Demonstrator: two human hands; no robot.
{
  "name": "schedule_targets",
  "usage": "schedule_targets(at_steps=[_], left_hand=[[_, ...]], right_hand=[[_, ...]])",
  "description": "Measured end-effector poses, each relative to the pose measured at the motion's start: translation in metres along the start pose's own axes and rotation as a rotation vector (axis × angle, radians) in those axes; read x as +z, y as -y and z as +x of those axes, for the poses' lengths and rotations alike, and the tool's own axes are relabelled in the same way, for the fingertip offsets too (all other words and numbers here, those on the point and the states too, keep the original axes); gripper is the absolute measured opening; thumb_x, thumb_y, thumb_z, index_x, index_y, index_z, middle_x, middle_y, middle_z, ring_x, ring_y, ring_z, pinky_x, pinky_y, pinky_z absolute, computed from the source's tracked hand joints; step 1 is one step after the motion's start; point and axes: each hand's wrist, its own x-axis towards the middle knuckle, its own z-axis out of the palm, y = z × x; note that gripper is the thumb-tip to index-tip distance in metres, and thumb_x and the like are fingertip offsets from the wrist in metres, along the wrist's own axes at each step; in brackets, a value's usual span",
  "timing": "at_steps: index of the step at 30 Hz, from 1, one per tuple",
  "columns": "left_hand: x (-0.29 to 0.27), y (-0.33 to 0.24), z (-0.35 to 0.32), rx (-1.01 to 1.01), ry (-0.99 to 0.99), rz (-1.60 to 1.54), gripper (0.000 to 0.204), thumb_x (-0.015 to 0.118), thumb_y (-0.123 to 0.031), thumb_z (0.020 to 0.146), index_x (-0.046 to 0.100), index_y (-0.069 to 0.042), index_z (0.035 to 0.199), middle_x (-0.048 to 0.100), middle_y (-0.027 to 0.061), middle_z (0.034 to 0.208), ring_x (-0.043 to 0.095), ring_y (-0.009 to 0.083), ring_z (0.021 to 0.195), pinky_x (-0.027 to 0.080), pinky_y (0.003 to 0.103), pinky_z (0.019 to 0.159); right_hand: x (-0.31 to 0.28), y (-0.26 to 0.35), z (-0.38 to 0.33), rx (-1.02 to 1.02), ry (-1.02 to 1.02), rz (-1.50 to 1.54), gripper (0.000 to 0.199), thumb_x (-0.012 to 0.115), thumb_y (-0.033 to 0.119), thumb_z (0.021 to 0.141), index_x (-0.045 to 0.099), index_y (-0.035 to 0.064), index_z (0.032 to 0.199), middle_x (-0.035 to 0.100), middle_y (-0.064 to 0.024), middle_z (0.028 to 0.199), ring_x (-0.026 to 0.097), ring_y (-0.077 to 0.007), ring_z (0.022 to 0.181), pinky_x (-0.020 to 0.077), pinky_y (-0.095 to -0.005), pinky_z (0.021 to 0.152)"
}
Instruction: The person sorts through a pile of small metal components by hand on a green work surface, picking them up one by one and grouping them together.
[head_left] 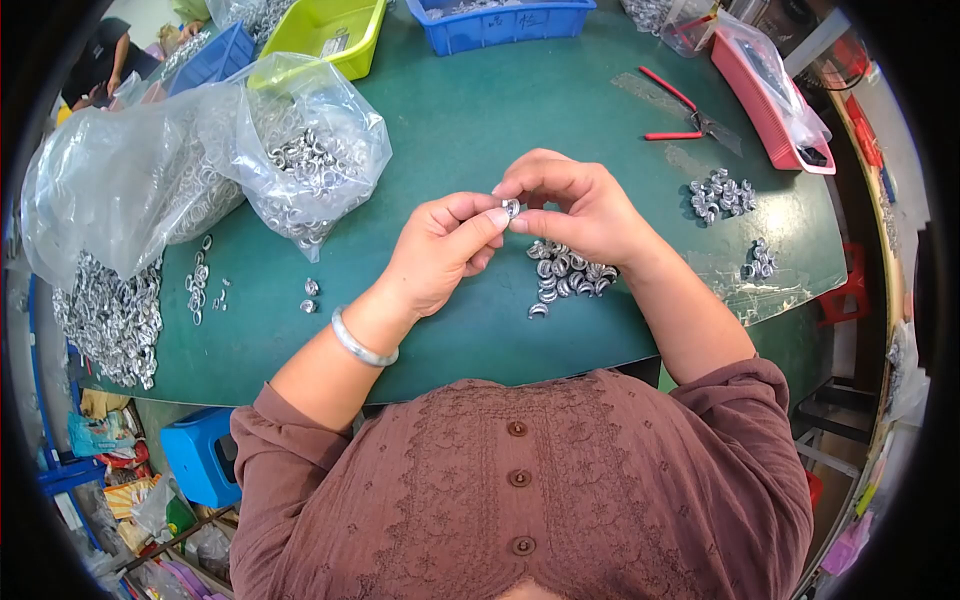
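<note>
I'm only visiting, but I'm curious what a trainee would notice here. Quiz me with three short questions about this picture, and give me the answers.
1. True or false: the red-handled pliers lie on the green table.
2. Which arm wears the pale bangle? A) the left; B) the right; C) neither.
3. What is held where the fingertips of the left hand and right hand meet?

Key: 1. True. 2. A. 3. A small silvery metal piece.
</note>
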Motion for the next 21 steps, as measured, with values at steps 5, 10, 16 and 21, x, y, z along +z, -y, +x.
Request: schedule_targets(at_steps=[5,10,16,21], left_hand=[[0.001,0.003,0.002,0.024,-0.028,-0.018,0.013,0.058,-0.013,0.083,0.06,-0.003,0.091,0.054,-0.0021,0.07,0.044,0.0034,0.055,0.034,0.016,0.047],[0.001,0.005,0.004,0.139,-0.129,0.152,0.01,0.058,-0.01,0.082,0.061,-0.003,0.088,0.055,-0.0021,0.069,0.046,0.003,0.057,0.035,0.016,0.048],[0.0,0.012,0.006,0.492,-0.248,0.548,0.007,0.059,-0.005,0.079,0.061,-0.001,0.084,0.056,-0.0004,0.069,0.049,0.0064,0.061,0.039,0.021,0.052],[0.001,0.009,0.006,0.703,-0.277,0.761,0.008,0.061,-0.001,0.075,0.062,-0.002,0.083,0.056,0.004,0.066,0.05,0.0094,0.058,0.04,0.022,0.051]], right_hand=[[-0.001,0.001,-0.001,0.024,0.001,-0.028,0.025,0.061,-0.004,0.074,0.059,0.0005,0.098,0.053,-0.0039,0.096,0.054,-0.0118,0.085,0.0447,-0.025,0.074],[0.002,0.0,0.0,0.045,-0.088,0.014,0.018,0.063,0.005,0.075,0.06,0.003,0.094,0.058,0.0002,0.083,0.053,-0.0074,0.073,0.0432,-0.0219,0.065],[0.002,0.003,0.0,0.254,-0.063,0.141,0.013,0.061,0.011,0.08,0.06,0.0005,0.088,0.058,0.0008,0.075,0.051,-0.0053,0.068,0.0422,-0.0198,0.062],[0.003,0.004,0.0,0.335,-0.05,0.221,0.014,0.061,0.014,0.08,0.061,0.0003,0.084,0.059,-0.0003,0.075,0.051,-0.0055,0.067,0.0419,-0.0195,0.061]])
